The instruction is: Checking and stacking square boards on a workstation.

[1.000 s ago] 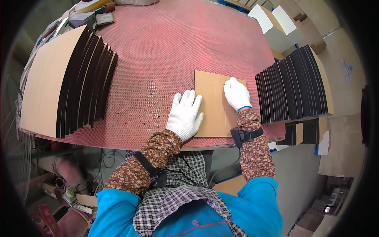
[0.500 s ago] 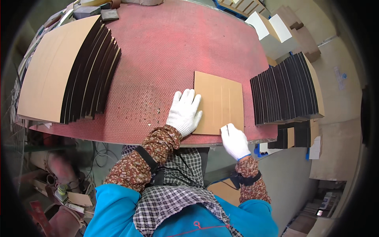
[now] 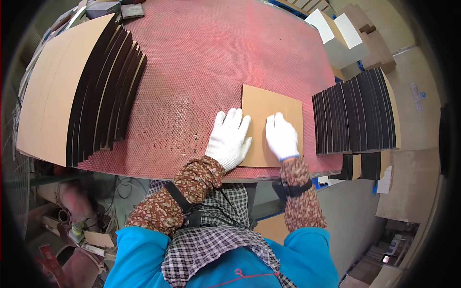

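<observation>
While our left hand (image 3: 227,143) lies palm down over the left edge of a tan board (image 3: 257,106), our right hand (image 3: 282,138) is above the board's right half. The left fingers (image 3: 228,119) are straight and slightly parted, laid flat rather than closed round anything. Our right fingers are curled in and drawn together, a little blurred, and we cannot tell whether something small is pinched between them.

The board lies flat in front of us at the near edge of the red, mesh-textured surface (image 3: 192,57), between two stacks. The left stack (image 3: 53,91), tan-faced with dark edges, stands well apart from it; the right stack (image 3: 355,115), also dark-edged, stands near it, with a strip of red between. We wear white gloves (image 3: 222,156), flowered brown sleeve covers (image 3: 156,206), a blue top (image 3: 134,259) and a checked apron (image 3: 182,254).
</observation>
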The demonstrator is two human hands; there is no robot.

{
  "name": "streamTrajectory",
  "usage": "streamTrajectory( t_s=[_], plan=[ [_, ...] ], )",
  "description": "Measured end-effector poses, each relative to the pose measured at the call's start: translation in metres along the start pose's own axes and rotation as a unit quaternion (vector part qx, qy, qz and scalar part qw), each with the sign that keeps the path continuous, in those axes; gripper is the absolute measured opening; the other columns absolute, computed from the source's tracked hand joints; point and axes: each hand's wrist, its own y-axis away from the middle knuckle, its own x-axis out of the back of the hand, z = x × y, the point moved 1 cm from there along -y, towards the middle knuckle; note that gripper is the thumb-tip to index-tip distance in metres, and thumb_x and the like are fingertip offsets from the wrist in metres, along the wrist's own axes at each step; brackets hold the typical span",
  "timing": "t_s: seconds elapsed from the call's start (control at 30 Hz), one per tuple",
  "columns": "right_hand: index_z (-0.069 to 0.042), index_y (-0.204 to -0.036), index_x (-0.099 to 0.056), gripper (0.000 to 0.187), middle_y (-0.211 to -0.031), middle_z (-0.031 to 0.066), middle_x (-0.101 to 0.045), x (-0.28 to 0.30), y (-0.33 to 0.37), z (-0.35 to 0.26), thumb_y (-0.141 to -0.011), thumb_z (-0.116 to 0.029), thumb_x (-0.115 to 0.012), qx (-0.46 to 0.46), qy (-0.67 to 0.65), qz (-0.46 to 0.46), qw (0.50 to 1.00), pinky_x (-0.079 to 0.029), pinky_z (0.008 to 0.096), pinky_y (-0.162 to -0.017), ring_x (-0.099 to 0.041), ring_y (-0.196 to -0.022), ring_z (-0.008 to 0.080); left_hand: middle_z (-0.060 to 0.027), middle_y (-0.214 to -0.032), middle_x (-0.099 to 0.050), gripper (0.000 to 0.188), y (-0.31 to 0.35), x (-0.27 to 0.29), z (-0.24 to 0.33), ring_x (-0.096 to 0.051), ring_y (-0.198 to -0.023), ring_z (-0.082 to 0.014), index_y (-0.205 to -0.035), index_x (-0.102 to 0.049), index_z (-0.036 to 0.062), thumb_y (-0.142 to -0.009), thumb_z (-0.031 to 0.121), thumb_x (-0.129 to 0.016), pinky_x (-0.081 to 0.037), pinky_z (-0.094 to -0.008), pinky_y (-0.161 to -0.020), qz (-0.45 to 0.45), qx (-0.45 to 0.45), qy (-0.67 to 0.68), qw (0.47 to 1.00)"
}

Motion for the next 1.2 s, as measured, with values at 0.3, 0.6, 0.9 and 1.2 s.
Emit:
streamTrajectory(
  t_s=[0.3, 0.6, 0.9, 1.2],
  plan=[
    [-0.005, -0.105, -0.057, 0.030, -0.084, 0.0272, -0.071, -0.013, -0.074, 0.010, -0.103, -0.032, -0.044, 0.033, -0.012, 0.049, 0.998, -0.055, 0.0575, -0.074, -0.071, -0.082, 0.0458, -0.0231, -0.133, -0.052, 0.054, -0.001, -0.003, 0.003, -0.046, -0.132, -0.0382, -0.133, -0.053, -0.0026, -0.089, 0.025, -0.068, -0.032, -0.0511, -0.113, 0.019, -0.019, 0.006, 1.000],
    [-0.007, -0.102, -0.054, 0.028, -0.074, 0.0251, -0.067, 0.009, 0.073, -0.003, -0.105, -0.033, -0.044, -0.019, -0.049, -0.046, 0.998, -0.054, 0.0575, -0.070, -0.069, -0.075, 0.0460, -0.0221, -0.132, -0.052, 0.053, 0.002, -0.003, -0.002, -0.046, -0.131, -0.0368, -0.132, -0.053, -0.0021, -0.089, 0.025, -0.068, -0.033, -0.0501, -0.113, 0.020, -0.011, -0.007, 1.000],
    [-0.007, -0.098, -0.055, 0.026, -0.067, 0.0219, -0.066, 0.009, 0.098, 0.003, -0.105, -0.031, -0.048, -0.002, -0.048, -0.027, 0.998, -0.054, 0.0547, -0.061, -0.068, -0.065, 0.0426, -0.0213, -0.127, -0.053, 0.052, 0.000, -0.005, -0.002, -0.048, -0.127, -0.0357, -0.130, -0.053, -0.0027, -0.088, 0.024, -0.068, -0.034, -0.0489, -0.109, 0.043, -0.019, 0.002, 0.999],
    [-0.008, -0.099, -0.056, 0.028, -0.071, 0.0226, -0.069, -0.008, -0.006, 0.002, -0.104, -0.033, -0.047, 0.021, -0.012, 0.030, 0.999, -0.055, 0.0557, -0.065, -0.069, -0.069, 0.0439, -0.0229, -0.132, -0.052, 0.054, 0.002, -0.003, -0.002, -0.046, -0.131, -0.0370, -0.133, -0.052, -0.0019, -0.089, 0.025, -0.068, -0.032, -0.0501, -0.112, 0.010, -0.003, -0.009, 1.000]
  ],
)
